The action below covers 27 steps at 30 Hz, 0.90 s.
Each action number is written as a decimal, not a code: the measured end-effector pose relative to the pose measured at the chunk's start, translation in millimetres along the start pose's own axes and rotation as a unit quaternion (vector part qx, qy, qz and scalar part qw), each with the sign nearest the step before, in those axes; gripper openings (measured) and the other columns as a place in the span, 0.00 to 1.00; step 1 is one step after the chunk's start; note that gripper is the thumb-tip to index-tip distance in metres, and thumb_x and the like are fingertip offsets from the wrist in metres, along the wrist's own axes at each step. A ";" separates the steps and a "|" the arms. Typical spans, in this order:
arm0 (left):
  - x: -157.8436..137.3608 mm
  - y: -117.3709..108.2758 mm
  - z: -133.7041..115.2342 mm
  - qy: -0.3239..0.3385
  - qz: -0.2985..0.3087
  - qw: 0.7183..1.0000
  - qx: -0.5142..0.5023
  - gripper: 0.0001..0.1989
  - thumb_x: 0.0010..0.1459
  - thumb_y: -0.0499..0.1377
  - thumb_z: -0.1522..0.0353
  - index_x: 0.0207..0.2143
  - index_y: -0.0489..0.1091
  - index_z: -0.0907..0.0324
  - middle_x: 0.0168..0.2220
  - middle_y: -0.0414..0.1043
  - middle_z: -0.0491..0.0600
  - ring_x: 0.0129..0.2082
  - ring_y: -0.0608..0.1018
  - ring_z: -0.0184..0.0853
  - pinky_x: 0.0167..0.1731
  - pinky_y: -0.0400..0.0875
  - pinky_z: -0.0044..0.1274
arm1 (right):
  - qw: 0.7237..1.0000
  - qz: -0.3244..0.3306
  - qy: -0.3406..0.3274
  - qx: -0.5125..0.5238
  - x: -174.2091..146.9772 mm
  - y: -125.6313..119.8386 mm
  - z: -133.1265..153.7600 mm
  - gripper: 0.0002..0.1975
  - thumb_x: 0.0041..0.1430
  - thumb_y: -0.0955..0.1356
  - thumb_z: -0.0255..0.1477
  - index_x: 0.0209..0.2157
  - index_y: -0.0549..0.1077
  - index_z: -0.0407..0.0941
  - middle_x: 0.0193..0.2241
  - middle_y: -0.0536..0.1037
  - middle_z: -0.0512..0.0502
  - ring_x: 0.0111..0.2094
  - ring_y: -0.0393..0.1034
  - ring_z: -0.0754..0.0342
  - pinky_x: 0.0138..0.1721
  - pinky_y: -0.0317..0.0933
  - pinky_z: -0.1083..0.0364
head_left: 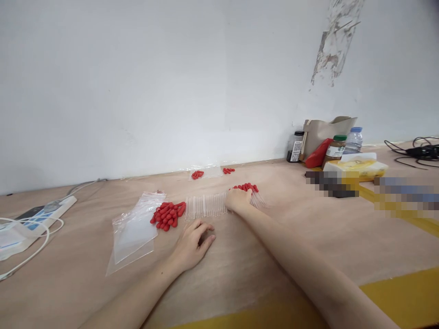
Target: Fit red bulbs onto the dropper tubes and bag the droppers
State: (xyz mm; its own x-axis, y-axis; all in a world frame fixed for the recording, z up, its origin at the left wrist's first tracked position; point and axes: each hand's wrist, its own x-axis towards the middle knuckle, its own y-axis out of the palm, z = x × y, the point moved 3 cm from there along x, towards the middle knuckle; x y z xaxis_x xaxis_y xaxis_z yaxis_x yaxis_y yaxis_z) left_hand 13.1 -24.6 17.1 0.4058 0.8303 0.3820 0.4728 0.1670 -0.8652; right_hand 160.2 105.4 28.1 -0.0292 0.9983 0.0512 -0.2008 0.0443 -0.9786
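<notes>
While the right hand [238, 200] curls at the right end of the tube row [205, 206] (grip hidden, can't tell), the left hand [195, 241] chills loosely in front; red bulbs [167, 215] sit left of the row.

Slim clear tubes [206, 206] – bare, flat, side by side in one row. Loose red teardrop-shaped bulbs [168, 215] heaped just left of it. Right end: red-topped droppers [248, 187] – bulbs at far end, stems slightly fanned.
</notes>
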 end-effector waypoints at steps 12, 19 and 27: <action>14.0 -40.4 27.4 -0.104 -0.113 0.972 0.180 0.08 0.54 0.52 0.65 0.27 0.68 0.57 0.32 0.68 0.49 0.36 0.68 0.41 0.38 0.58 0.32 | 0.984 -0.131 -0.121 -0.012 -53.0 -23.6 -35.2 0.13 0.57 0.56 0.30 0.34 0.66 0.38 0.28 0.74 0.38 0.32 0.68 0.48 0.38 0.49 0.50; 67.3 -77.5 91.6 -0.116 0.065 0.970 0.204 0.09 0.51 0.52 0.66 0.32 0.72 0.55 0.36 0.70 0.49 0.41 0.69 0.41 0.42 0.59 0.28 | 0.923 -0.208 -0.317 0.070 -83.1 -13.8 -71.2 0.06 0.59 0.57 0.26 0.33 0.63 0.42 0.31 0.73 0.44 0.34 0.66 0.53 0.37 0.51 0.55; 99.1 -65.4 117.8 -0.150 0.187 0.958 0.159 0.06 0.38 0.58 0.71 0.22 0.73 0.54 0.28 0.74 0.46 0.30 0.73 0.38 0.31 0.63 0.24 | 0.894 -0.242 -0.365 0.098 -87.8 -11.2 -72.5 0.09 0.59 0.57 0.26 0.38 0.66 0.41 0.29 0.74 0.43 0.32 0.66 0.54 0.37 0.52 0.54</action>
State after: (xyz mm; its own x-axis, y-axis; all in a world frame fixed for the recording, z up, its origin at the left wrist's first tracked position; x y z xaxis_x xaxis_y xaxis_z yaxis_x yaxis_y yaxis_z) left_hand -69.8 109.4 73.2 0.2345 0.9712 -0.0428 0.0564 -0.0576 -0.9967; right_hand 236.0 20.1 20.2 -0.5095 0.5699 0.6447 -0.5281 0.3845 -0.7572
